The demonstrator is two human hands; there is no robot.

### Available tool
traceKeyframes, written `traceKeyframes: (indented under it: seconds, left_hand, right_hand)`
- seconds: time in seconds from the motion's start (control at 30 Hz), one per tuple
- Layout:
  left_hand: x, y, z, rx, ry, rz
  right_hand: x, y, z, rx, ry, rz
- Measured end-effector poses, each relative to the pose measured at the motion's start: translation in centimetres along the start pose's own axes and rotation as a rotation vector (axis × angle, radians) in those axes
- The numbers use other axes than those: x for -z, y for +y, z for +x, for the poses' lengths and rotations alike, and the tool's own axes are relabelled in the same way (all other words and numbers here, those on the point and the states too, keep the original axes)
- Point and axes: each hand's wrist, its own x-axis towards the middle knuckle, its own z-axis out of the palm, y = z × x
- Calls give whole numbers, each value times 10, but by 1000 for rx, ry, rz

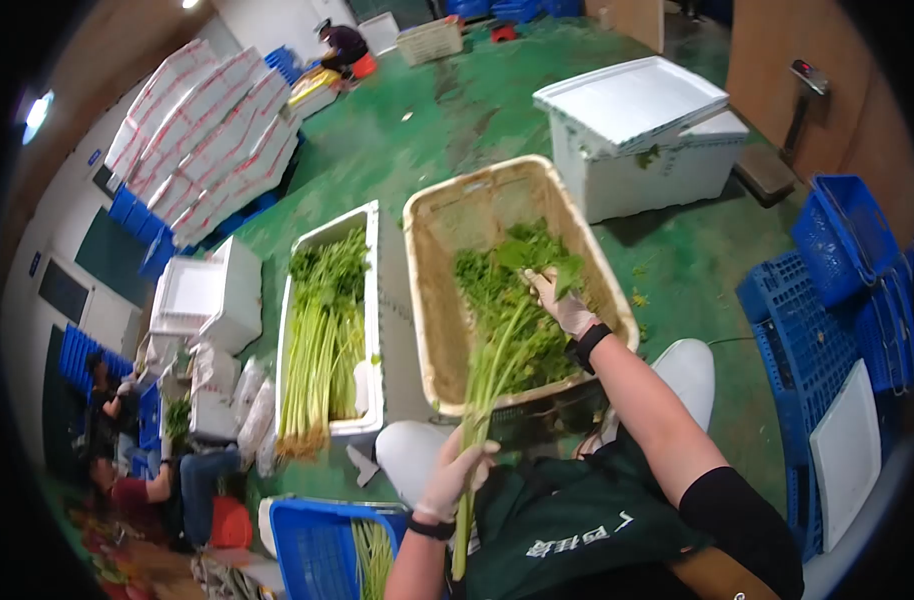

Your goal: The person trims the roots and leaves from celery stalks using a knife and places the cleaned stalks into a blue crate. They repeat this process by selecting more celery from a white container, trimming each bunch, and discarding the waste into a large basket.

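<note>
My gloved left hand (454, 480) is wrapped round the lower stalks of a celery bunch (490, 375), which slants up across the near rim of a large cream tub (420, 290). Over the tub, my gloved right hand (562, 305) is closed at the leafy top of the bunch, fingers pinched on the leaves. Loose green leaves and trimmings (477, 275) cover part of the tub's bottom. To the left of the tub, a white foam box (374, 330) holds celery (322, 340) laid lengthwise, roots towards me.
A blue basket (317, 545) with thin stalks stands by my left arm. Lidded foam boxes (637, 120) are beyond the tub at right. Blue pallets (777, 330) and baskets (847, 240) line the right. Stacked foam boxes (202, 130) stand far left; other people sit at left and back.
</note>
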Motion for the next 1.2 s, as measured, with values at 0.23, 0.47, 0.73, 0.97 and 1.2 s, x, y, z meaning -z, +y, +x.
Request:
traceKeyframes:
  seconds: [0.23, 0.47, 0.73, 0.97, 1.2]
  left_hand:
    - [64, -22, 21, 70, -158, -312]
    - [4, 12, 34, 74, -80, -923]
    - [10, 4, 61, 257, -369, -820]
    - [-2, 18, 49, 190, -382, -845]
    - [-1, 14, 42, 33, -205, -527]
  right_hand:
    - [30, -18, -31, -210, -29, -186]
    - [24, -16, -80, -231, -149, -105]
    - [-2, -25, -91, -31, -25, -328]
    - [5, -18, -83, 147, -145, -286]
    - [-14, -45, -80, 225, -311, -390]
